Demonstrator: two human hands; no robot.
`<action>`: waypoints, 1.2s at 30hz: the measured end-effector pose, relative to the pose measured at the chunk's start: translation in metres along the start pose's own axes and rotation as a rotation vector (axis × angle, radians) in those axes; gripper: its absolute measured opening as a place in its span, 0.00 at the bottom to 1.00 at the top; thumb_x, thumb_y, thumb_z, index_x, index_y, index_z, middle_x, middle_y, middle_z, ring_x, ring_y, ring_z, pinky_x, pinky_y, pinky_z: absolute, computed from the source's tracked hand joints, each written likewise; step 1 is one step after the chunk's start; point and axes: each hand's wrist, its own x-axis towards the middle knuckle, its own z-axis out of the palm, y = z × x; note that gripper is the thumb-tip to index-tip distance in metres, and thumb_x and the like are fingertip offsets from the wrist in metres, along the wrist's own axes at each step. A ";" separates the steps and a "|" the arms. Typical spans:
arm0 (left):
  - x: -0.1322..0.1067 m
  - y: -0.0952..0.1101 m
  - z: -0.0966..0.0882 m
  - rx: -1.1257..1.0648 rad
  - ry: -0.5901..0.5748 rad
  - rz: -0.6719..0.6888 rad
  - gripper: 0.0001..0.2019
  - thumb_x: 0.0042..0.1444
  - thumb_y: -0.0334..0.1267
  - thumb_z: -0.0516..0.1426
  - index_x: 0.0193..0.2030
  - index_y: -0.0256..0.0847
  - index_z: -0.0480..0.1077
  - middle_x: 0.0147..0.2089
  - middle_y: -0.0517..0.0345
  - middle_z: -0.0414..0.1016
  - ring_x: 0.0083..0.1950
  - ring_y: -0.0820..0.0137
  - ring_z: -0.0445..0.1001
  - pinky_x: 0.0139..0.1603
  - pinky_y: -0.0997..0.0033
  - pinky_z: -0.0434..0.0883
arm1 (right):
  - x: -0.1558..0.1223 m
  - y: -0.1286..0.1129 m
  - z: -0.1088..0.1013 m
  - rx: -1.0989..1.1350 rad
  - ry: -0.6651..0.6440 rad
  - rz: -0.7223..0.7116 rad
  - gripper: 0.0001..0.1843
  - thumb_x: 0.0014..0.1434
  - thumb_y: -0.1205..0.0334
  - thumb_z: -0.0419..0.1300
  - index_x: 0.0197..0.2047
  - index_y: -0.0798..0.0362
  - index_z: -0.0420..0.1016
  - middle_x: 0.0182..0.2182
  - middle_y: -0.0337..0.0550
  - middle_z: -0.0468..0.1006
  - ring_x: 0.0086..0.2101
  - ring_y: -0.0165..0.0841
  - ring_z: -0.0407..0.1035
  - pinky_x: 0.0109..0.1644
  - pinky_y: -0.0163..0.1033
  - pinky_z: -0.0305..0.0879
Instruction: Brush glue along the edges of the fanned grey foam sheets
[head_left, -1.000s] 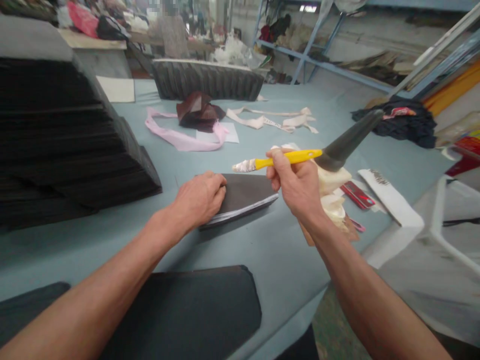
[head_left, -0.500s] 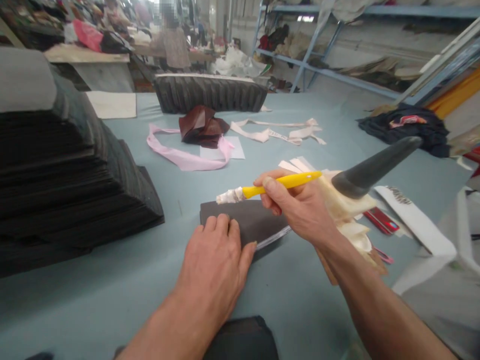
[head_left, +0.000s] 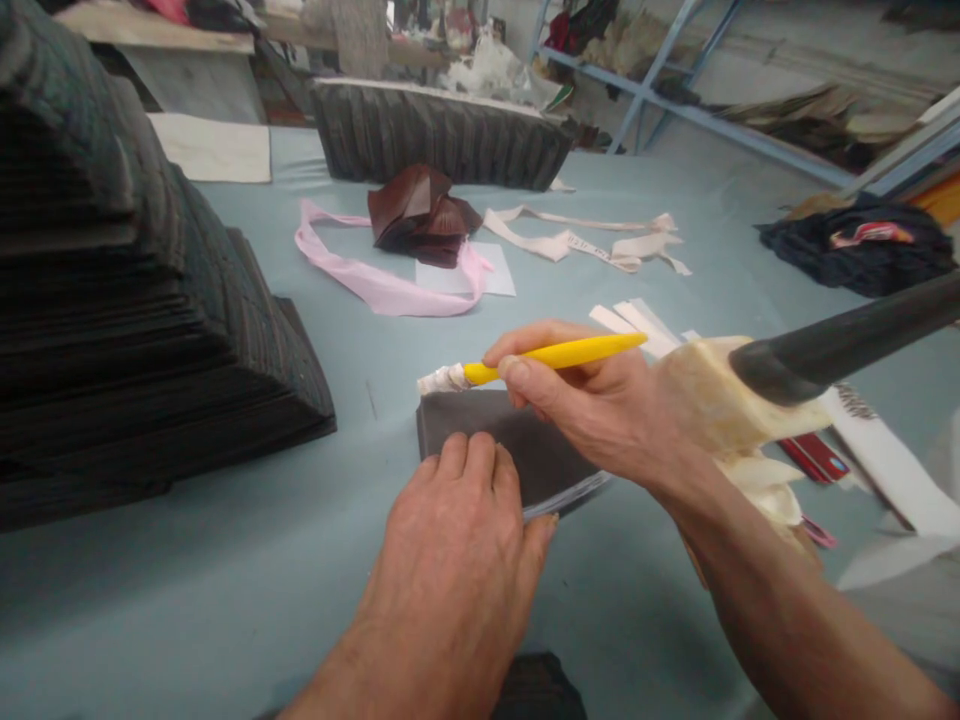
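Right hand (head_left: 600, 410): fingers clamped on yellow-handled brush (head_left: 555, 355). Its long axis runs left-right, with the crusted tip pointing left, just above the far edge of the small dark fabric stack (head_left: 525, 450) mid-tabletop (head_left: 225, 560). Left hand (head_left: 457, 560) is nearer, fingers together, flat on the stack's near edge, gripping nothing. Tall black stack (head_left: 150, 330) sits left, apart, bare tabletop between. Cream-crusted dark-handled tool (head_left: 720, 390) is beside the right wrist.

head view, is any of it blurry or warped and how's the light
Head view: soft, even light, with only a faint shadow under the dark fabric stack that the left hand presses; head view: the right hand and its yellow brush are sharp, while the white strip at the right edge is smeared; head view: the wide lens tilts the blue shelf frame.
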 end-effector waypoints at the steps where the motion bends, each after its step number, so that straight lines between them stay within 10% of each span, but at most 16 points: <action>1: 0.000 -0.001 -0.001 -0.010 0.004 -0.002 0.04 0.64 0.37 0.63 0.40 0.41 0.81 0.38 0.50 0.80 0.41 0.55 0.78 0.37 0.56 0.78 | 0.000 0.001 0.001 0.004 -0.011 0.000 0.07 0.69 0.59 0.69 0.38 0.51 0.84 0.30 0.33 0.78 0.29 0.24 0.70 0.38 0.33 0.70; 36: 0.000 -0.001 0.000 -0.055 -0.012 -0.057 0.06 0.65 0.40 0.64 0.41 0.41 0.80 0.37 0.51 0.79 0.41 0.55 0.79 0.38 0.55 0.77 | -0.002 -0.005 0.001 -0.159 0.060 0.099 0.06 0.63 0.63 0.67 0.34 0.51 0.84 0.31 0.37 0.82 0.32 0.28 0.72 0.35 0.34 0.70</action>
